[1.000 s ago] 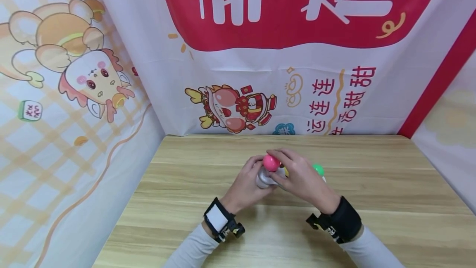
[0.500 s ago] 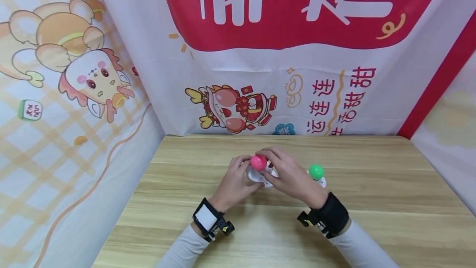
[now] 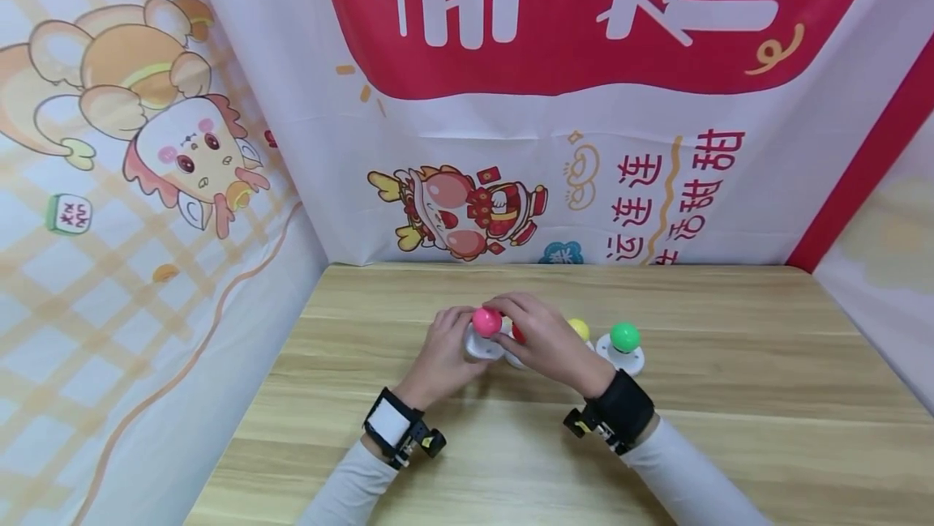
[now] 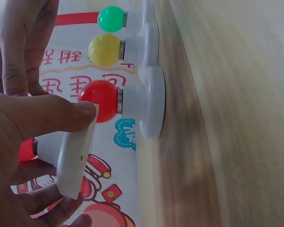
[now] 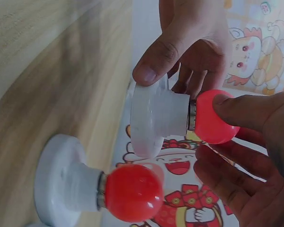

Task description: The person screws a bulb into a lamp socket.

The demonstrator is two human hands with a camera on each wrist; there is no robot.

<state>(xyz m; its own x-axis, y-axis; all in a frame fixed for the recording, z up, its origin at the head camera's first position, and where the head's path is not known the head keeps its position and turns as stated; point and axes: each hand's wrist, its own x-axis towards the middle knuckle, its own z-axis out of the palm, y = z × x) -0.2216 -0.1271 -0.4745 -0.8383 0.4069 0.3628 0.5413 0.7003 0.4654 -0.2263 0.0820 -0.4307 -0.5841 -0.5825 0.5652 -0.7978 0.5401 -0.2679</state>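
My left hand (image 3: 441, 356) grips the round white base of a lamp socket (image 5: 149, 120), thumb on the base's rim. Screwed or seated in that socket is a pink light bulb (image 3: 486, 322), with its metal collar partly showing. My right hand (image 3: 550, 344) pinches the bulb's globe between thumb and fingers. Socket and bulb are held above the table. Just right of them, a red bulb (image 4: 104, 101) stands upright in its own white socket (image 4: 154, 101), partly hidden by my right hand in the head view.
Further right, a yellow bulb (image 3: 580, 329) and a green bulb (image 3: 625, 337) stand in white sockets, in a row with the red one on the wooden table (image 3: 730, 364). Printed cloth (image 3: 452, 129) hangs behind the table's far edge, and another covers the left side.
Both hands have moved left together, carrying the socket with the pink bulb. The red and yellow bulbs and the green one's socket have come into clearer view.
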